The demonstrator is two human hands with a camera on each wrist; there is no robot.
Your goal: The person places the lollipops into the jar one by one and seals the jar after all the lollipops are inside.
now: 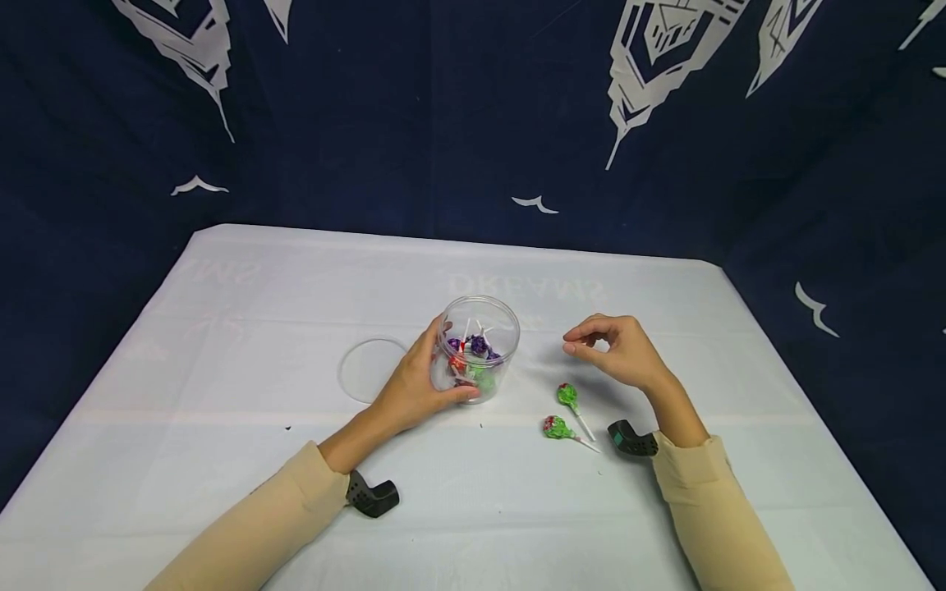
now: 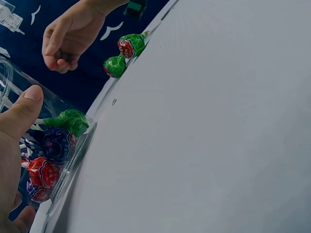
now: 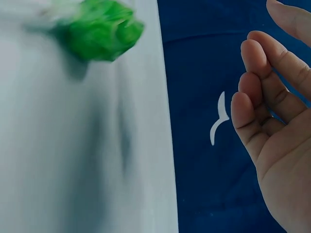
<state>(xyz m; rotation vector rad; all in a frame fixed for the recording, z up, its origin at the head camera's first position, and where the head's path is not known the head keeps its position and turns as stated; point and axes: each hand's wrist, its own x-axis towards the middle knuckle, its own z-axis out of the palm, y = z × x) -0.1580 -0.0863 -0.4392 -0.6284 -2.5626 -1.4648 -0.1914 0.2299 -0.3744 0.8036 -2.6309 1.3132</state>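
Observation:
My left hand [image 1: 414,384] grips a clear plastic jar [image 1: 506,379] from its left side, thumb across the front. The jar has no lid on and holds several wrapped lollipops, among them a purple lollipop [image 1: 479,345], a red lollipop [image 2: 43,172] and a green lollipop [image 2: 72,121]. To the right of the jar, my right hand [image 1: 624,351] hovers over the table with relaxed, bent fingers and nothing visible between them. Below it lie two green lollipops, the farther lollipop [image 1: 567,395] and the nearer lollipop [image 1: 556,428], sticks pointing toward the lower right.
A clear round lid [image 1: 342,379] lies flat on the white-covered table [image 1: 259,492], left of the jar and partly behind my left hand. Beyond the far table edge hangs a dark blue cloth [image 1: 355,131] with white patterns. Small dark specks dot the tabletop.

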